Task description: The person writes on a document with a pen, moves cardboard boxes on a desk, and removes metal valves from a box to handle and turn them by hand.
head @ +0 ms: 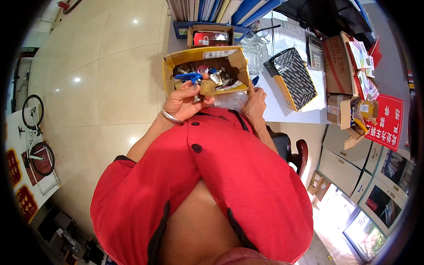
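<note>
My left hand point(185, 99), with a silver bangle at the wrist, holds a brass valve with a blue lever handle point(189, 77) at the near left side of an open cardboard box point(205, 52). The box has yellow edges and contains several metal fittings point(225, 78), some with blue parts. My right hand point(255, 101) is at the box's near right corner, its fingers bent against the cardboard; whether it grips the box is unclear. Clear plastic wrap point(230, 100) lies between the box and my red shirt. A small blue piece point(255, 80) shows just beyond my right hand.
Behind the box are a smaller carton point(211, 37) and a rack of folders point(218, 11). To the right stand a clear glass ashtray point(253, 58), a black patterned box point(293, 79), a calculator point(316, 53) and cartons point(338, 66). A dark chair point(281, 145) is at my right.
</note>
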